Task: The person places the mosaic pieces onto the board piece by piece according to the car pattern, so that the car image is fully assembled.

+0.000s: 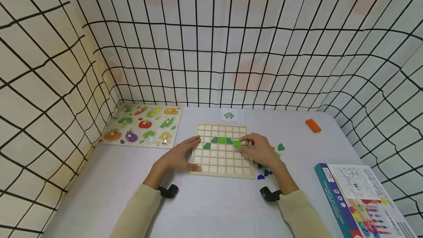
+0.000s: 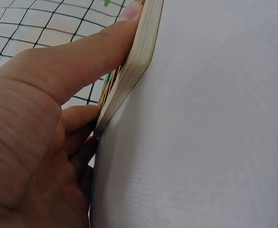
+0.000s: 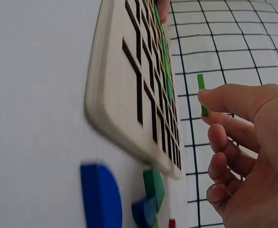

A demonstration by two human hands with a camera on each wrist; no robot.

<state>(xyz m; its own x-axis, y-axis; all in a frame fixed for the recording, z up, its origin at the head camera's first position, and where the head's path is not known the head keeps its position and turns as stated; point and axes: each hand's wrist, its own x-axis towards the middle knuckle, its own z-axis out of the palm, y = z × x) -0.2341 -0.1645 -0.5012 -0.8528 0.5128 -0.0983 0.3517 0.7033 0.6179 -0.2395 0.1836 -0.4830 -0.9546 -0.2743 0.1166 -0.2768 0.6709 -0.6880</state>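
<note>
A wooden grid board (image 1: pixel 220 161) lies flat in the middle of the table. My left hand (image 1: pixel 178 155) steadies its left side, thumb on the near corner and the other fingers stretched along the edge; in the left wrist view the thumb (image 2: pixel 81 61) presses on the board's top. Between thumb and forefinger, my right hand (image 1: pixel 262 150) pinches a light green square tile (image 1: pixel 237 143), held above the board's right part; the right wrist view shows this tile edge-on, apart from the board. Set in the grid are a green square (image 1: pixel 222 140) and several dark green rounded pieces (image 1: pixel 206 145).
Loose blue, green and orange pieces lie beside the board's right edge, partly hidden under my right hand, with a blue one (image 1: pixel 261 177) nearest. A pattern card (image 1: pixel 229 115) lies behind the board. Around are a vegetable puzzle (image 1: pixel 158 129), an orange block (image 1: pixel 313 125) and a box (image 1: pixel 360 197).
</note>
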